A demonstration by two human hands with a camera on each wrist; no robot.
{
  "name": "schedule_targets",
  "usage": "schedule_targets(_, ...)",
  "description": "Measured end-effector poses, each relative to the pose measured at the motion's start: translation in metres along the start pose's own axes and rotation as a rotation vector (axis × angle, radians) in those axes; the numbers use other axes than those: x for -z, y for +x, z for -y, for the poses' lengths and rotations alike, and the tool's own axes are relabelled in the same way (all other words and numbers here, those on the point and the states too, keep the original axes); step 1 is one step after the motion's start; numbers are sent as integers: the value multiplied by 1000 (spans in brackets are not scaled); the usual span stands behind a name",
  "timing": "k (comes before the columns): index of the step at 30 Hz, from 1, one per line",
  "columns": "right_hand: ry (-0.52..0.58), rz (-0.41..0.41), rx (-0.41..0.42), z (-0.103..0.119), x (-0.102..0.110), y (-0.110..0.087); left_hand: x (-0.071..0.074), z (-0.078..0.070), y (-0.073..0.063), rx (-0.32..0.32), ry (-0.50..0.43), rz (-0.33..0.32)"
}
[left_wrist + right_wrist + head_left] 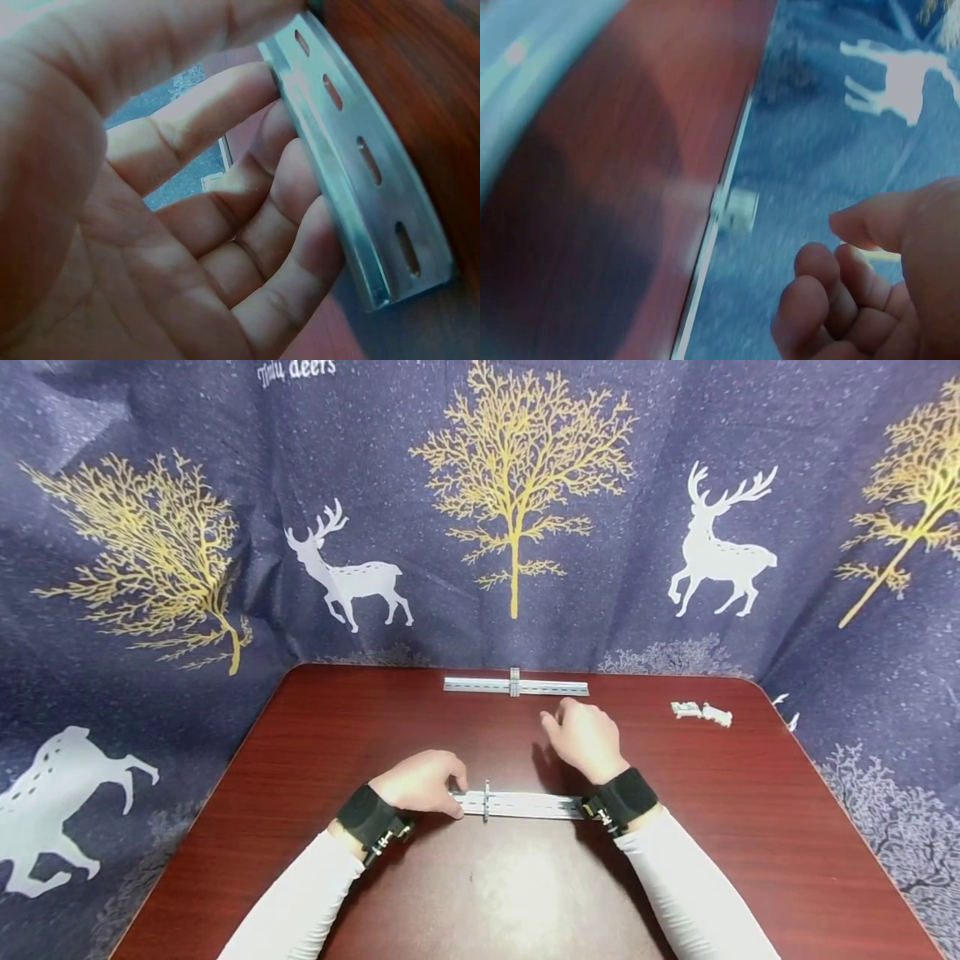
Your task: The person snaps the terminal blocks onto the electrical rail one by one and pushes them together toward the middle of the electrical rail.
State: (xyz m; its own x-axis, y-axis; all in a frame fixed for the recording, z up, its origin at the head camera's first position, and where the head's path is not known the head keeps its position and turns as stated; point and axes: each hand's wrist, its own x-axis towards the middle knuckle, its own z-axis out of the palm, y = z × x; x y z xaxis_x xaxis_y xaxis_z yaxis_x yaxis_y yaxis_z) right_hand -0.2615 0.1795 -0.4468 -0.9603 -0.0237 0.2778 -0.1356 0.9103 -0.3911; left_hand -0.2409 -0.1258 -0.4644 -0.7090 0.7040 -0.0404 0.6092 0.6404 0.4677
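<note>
My left hand holds the left end of a slotted metal mounting rail at the middle of the table. In the left wrist view the fingertips meet the long edge of the rail, and the thumb reaches across to its far part. A small clip-like block stands on this rail, just right of the left hand. My right hand hovers over the table beyond the rail's right end, its fingers loosely curled around nothing. The right wrist view shows that hand with bare fingertips.
A second slotted rail lies near the table's back edge, with a block across its middle. Two small white pieces lie at the back right of the reddish-brown table. A patterned dark curtain hangs right behind.
</note>
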Motion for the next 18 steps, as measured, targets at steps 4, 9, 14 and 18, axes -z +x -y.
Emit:
schedule_targets(4, 5, -31, -16, -21, 4, 9, -1, 0, 0, -9, 0, -1)
schedule_targets(9, 39, -58, -51, -46, 12, 18, 0, 0, -1, -4, -2, -6)
schedule_targets(14, 53, -74, -149, -75, 24, 21, 0, -2, -2, -6, 4, 6)
schedule_targets(18, 60, -98, -193, -98, 31, 23, 0, -3, -2, -16, 7, 0)
